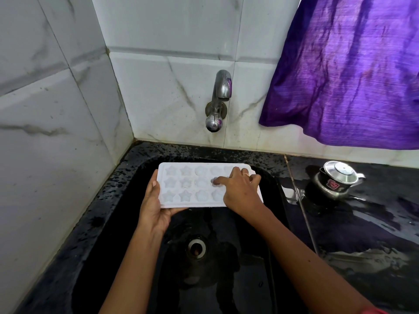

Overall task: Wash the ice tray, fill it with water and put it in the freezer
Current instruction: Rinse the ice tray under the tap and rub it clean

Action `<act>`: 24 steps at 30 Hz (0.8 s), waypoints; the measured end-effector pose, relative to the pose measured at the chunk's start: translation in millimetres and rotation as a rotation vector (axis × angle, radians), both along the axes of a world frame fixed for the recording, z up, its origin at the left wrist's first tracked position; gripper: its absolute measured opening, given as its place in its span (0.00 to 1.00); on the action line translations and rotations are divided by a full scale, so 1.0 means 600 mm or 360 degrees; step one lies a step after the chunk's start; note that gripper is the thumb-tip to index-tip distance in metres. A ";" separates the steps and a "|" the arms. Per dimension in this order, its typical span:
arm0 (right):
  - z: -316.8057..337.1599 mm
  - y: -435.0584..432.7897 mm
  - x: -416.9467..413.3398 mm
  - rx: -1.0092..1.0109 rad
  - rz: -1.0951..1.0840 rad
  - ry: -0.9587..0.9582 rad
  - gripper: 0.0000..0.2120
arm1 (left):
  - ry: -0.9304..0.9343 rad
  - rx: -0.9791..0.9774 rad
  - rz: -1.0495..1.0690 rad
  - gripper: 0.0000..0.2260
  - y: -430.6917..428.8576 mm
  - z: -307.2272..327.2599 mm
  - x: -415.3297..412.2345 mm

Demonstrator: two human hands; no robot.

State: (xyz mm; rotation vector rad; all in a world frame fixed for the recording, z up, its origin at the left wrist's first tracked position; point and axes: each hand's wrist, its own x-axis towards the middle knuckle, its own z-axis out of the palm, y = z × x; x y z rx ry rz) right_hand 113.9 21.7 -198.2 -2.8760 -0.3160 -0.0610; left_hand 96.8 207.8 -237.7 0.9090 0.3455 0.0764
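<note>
Over the sink (127, 177): the tray (181, 184) is held in the air above the basin, roughly level, cells facing up, in front of the tap (218, 100).
View: head camera, looking down on both hands.
Tray: white, with star cells on its left part and rounder cells to the right; its right part is hidden under the right hand.
Left hand (156, 207): grips the tray's left short edge, thumb lying along the top and fingers curled under the near corner.
Right hand (240, 191): lies flat over the tray's right part, not gripping; the index finger (217, 180) stretches left and presses into a middle-row cell, and the other fingers reach to the far right corner.
Tap: no stream shows from it.
Drain (196, 247): open, below the tray and nearer the person.
Desk (374, 234): wet and black, with a steel pot (335, 180) well right of the tray.
Risk, slip: only the left hand truly holds the tray, at one end; a hard push from the finger at the other end could likely tip it or pull it loose into the basin.
Risk, wet grip: if the plastic is slick, the left hold looks easy to lose.
Risk, missed cells: rubbing one cell at a time could leave the covered cells unwashed.
Risk, filling: a tray held at one end would probably spill.
</note>
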 end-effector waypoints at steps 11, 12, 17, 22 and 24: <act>0.002 0.000 0.000 -0.0088 0.0000 -0.0078 0.28 | 0.0039 -0.0071 0.0037 0.15 0.001 -0.001 -0.002; 0.001 0.003 0.001 -0.0083 -0.0007 -0.0066 0.28 | 0.0043 -0.0057 0.0027 0.15 0.001 -0.001 -0.002; -0.004 0.006 0.004 0.0002 -0.0011 0.0024 0.29 | 0.0032 -0.0006 0.0019 0.16 0.003 0.003 -0.003; 0.001 -0.001 0.002 -0.0026 -0.0018 -0.0021 0.29 | 0.0041 -0.0013 -0.0005 0.17 0.004 0.003 -0.005; 0.008 0.001 0.002 0.0013 -0.0043 -0.0142 0.27 | 0.0042 -0.0026 0.0002 0.17 0.002 0.003 -0.005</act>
